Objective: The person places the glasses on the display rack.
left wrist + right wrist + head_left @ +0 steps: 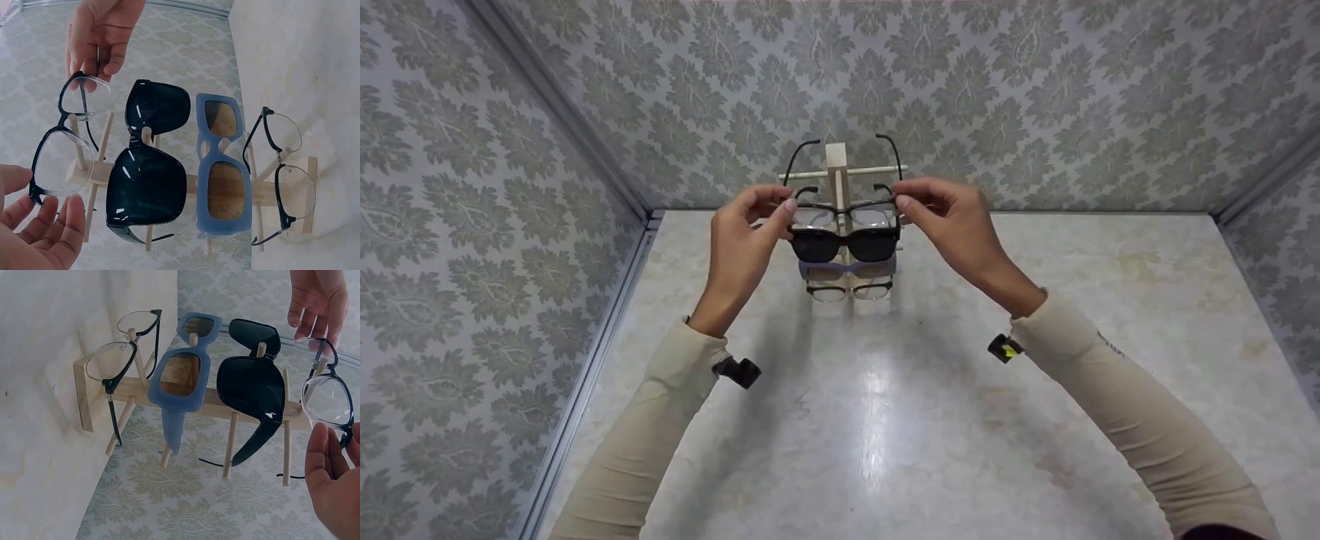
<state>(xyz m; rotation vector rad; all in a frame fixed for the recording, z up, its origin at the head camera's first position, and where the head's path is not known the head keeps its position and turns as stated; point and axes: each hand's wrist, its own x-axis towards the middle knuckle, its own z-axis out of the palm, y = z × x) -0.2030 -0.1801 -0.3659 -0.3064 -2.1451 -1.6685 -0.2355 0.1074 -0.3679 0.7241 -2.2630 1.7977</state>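
Note:
A pair of clear eyeglasses with a black upper rim (842, 210) is at the top of a wooden display stand (836, 155). My left hand (745, 225) pinches its left hinge end between thumb and fingers. On the opposite side, my right hand (949, 217) pinches the right hinge end. The lenses (62, 154) face outward, by the uppermost pegs; whether the bridge touches a peg I cannot tell. Black sunglasses (147, 183) hang just below, then blue-framed sunglasses (185, 377) with brown lenses. Lowest are half-rim eyeglasses (112, 363) with thin lower rims.
The stand rises from a pale marbled table (877, 420), close to the patterned back wall (870, 97). Another patterned wall (457, 262) runs along the left, with a metal rail (585, 375) at the table's edge. Wooden pegs (287, 453) stick out from the post.

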